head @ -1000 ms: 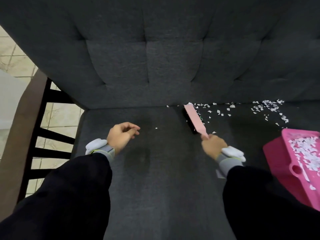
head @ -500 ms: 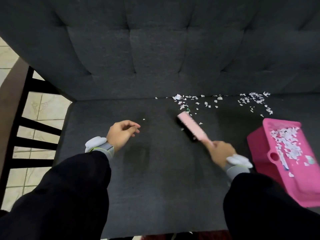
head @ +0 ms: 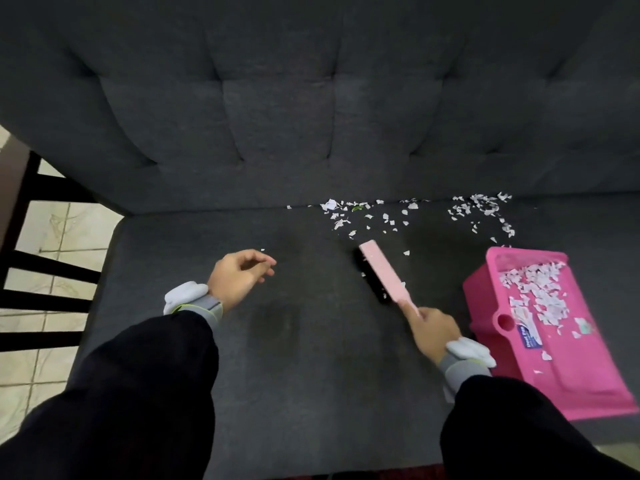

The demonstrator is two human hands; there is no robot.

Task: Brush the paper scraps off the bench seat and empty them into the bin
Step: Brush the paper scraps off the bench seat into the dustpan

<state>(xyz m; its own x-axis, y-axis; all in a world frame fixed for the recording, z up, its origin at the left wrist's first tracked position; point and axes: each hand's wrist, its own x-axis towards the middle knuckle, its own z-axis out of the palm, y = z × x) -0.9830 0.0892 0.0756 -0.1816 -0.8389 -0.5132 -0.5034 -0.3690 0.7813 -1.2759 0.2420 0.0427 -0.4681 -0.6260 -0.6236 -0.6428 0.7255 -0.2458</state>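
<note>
step: judging it as mid-sweep; one load is already lying in the dustpan [head: 571,382], and more scraps [head: 329,204] are sitting on the seat [head: 294,341]. Emptying is not started.
scraps: lying in two loose clusters far on the seat, along the seam under the backrest [head: 277,116]. One is just far of the brush, the other far of the dustpan, with a few strays between.
brush [head: 382,275]: lying mid-seat, right of centre, pink back up and dark bristles down on the fabric.
brush axis: running diagonal, handle near-right, head pointing far-left toward the nearer cluster and stopping short of it.
right hand [head: 434,327]: gripping the handle end, fingers wrapped round it.
left hand [head: 239,277]: hanging over the left part of the seat, fingers loosely curled, holding nothing.
dustpan: sitting on the seat at right, just beside the right hand.
next: probably reaching the head past the seam clusters, then drawing them right and near to the dustpan. The left hand looks free to steady it. Can't tell which edge is the lip.
bin: not in view.
</note>
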